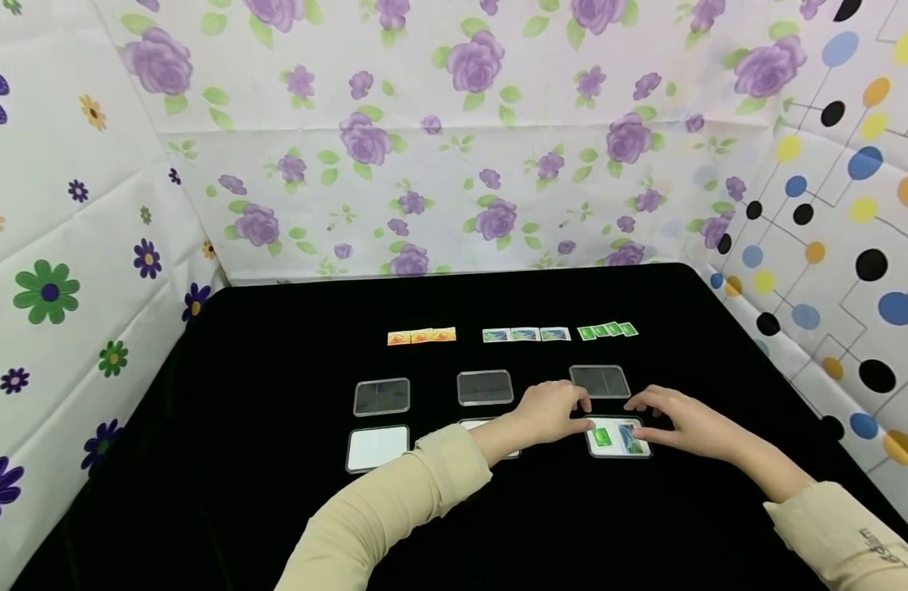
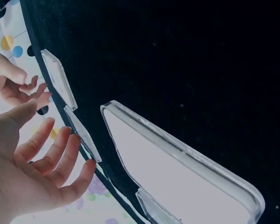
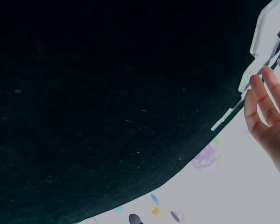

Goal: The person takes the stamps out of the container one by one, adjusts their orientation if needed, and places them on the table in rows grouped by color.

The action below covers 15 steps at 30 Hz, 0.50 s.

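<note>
A shallow clear-edged case with a white insert [image 1: 614,451] lies at the front right. On it are a green stamp-like piece [image 1: 601,437] and a blue landscape stamp-like piece [image 1: 630,441]. My left hand [image 1: 552,412] hovers at the case's left side, its thumb by the corner. At the opposite side is my right hand [image 1: 686,423], thumb tip near the blue piece; whether it touches is unclear. In the left wrist view the left hand [image 2: 42,172] has spread, loosely bent fingers holding nothing. The right hand [image 3: 273,112] likewise looks relaxed and without a hold.
Another white case [image 1: 378,449] lies front left; a middle one [image 1: 509,453] is partly behind my left forearm. Clear lids [image 1: 382,397] [image 1: 485,387] [image 1: 600,382] form a row behind. Farther back lie orange pieces [image 1: 421,336], blue pieces [image 1: 525,335] and green pieces [image 1: 607,331].
</note>
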{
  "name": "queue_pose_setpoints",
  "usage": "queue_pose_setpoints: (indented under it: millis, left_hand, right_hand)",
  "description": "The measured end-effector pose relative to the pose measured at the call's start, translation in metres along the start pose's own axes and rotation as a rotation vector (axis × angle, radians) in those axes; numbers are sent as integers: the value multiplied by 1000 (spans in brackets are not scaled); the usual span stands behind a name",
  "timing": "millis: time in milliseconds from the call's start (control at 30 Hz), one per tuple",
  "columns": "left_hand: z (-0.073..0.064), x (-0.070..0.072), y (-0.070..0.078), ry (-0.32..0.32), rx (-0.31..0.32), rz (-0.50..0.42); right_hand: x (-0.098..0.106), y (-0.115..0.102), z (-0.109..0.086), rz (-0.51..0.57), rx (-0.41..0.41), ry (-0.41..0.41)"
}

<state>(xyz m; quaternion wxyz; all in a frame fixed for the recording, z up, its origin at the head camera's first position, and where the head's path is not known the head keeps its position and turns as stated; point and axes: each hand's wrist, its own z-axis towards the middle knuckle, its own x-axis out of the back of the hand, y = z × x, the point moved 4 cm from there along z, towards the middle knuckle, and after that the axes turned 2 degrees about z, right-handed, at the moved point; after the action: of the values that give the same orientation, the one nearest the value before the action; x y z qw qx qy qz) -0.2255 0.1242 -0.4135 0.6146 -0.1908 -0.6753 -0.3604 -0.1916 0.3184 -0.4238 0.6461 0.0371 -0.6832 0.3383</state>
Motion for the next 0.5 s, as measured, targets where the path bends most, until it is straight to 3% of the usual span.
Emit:
queue_pose_setpoints:
  millis: [200,500]
  left_hand:
    - [3,-2,3,4,-9,3]
    - [6,-9,6,-14,30,12]
  right_hand:
    - [-8,3,-6,-20,-48,-32]
    - [-10,11,-17,-32,-22,14]
